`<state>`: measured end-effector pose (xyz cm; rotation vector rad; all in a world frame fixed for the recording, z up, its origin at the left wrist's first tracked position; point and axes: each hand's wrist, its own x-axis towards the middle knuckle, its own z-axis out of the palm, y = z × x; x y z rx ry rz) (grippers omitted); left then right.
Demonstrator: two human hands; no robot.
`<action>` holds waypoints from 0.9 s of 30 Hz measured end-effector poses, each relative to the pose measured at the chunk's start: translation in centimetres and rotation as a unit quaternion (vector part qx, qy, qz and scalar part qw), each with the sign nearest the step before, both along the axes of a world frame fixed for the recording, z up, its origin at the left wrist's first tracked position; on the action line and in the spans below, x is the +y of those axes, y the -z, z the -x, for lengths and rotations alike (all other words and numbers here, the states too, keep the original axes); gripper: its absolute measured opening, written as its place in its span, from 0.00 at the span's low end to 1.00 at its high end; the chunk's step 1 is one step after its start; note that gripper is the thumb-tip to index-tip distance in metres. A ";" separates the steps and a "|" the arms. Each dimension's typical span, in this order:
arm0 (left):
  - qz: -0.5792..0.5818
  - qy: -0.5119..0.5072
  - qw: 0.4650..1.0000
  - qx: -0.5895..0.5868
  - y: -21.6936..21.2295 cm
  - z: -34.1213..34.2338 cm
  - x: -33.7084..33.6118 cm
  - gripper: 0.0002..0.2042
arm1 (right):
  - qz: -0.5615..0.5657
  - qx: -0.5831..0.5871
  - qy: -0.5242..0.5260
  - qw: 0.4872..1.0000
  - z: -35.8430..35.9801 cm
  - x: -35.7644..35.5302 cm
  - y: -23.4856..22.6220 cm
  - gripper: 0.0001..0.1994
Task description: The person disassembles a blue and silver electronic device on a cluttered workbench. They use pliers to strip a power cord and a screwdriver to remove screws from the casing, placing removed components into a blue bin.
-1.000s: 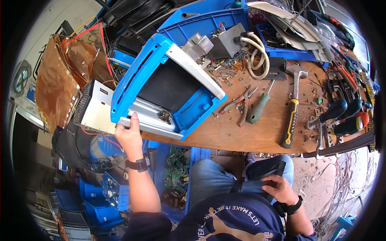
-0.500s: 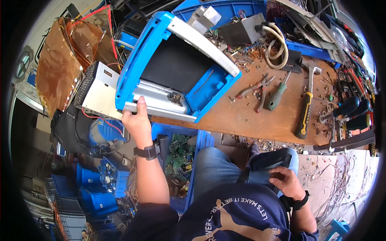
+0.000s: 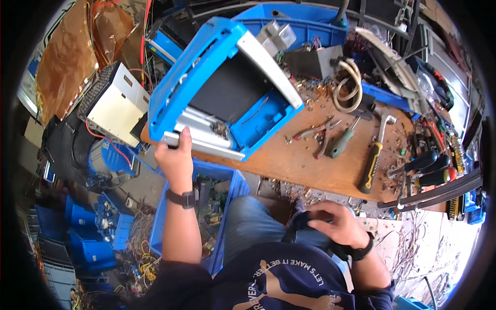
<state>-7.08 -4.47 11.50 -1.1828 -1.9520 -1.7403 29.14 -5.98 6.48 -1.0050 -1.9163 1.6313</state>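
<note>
left hand (image 3: 174,157) gripping blue device housing (image 3: 217,88) at desk (image 3: 315,165) edge.
the housing stands tilted on the desk's left end, open side toward the person; the left hand is closed on its lower grey rail. the right hand (image 3: 336,225) rests curled on dark cloth at the lap. pliers (image 3: 316,132), a green-handled screwdriver (image 3: 342,144) and a hammer (image 3: 374,155) lie to the right.

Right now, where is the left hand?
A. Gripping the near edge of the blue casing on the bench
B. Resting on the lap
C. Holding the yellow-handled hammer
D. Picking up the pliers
A. The left hand is closed on the near edge of the tilted blue casing at the bench corner, while the hammer and pliers lie untouched and the right hand is down at the lap.
</note>
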 end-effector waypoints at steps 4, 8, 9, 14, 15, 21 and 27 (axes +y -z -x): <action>0.004 0.002 1.000 -0.022 0.8 0.2 -1.1 0.12 | -0.081 0.120 -0.034 0.989 9.8 3.4 -5.1 0.28; -0.056 0.045 0.997 -0.026 2.6 1.2 -0.9 0.12 | -0.047 0.302 0.034 0.952 19.3 4.1 -9.4 0.36; -0.085 0.049 0.995 -0.036 2.9 1.5 -1.0 0.12 | 0.007 0.364 0.056 0.930 21.0 3.8 -10.7 0.35; -0.049 0.046 0.996 -0.066 1.7 -1.9 -1.7 0.14 | 0.147 0.537 0.037 0.830 23.1 3.8 -13.6 0.19; -0.032 0.033 0.996 -0.078 2.4 -1.7 -1.8 0.14 | 0.153 0.526 0.040 0.836 23.5 3.8 -13.5 0.18; -0.030 0.062 0.981 -0.182 4.3 -0.4 -2.2 0.15 | 0.144 0.487 0.089 0.857 24.6 4.2 -13.5 0.15; -0.092 0.103 0.986 -0.090 4.9 -1.8 -3.6 0.32 | 0.106 0.460 0.117 0.874 24.6 5.3 -13.5 0.13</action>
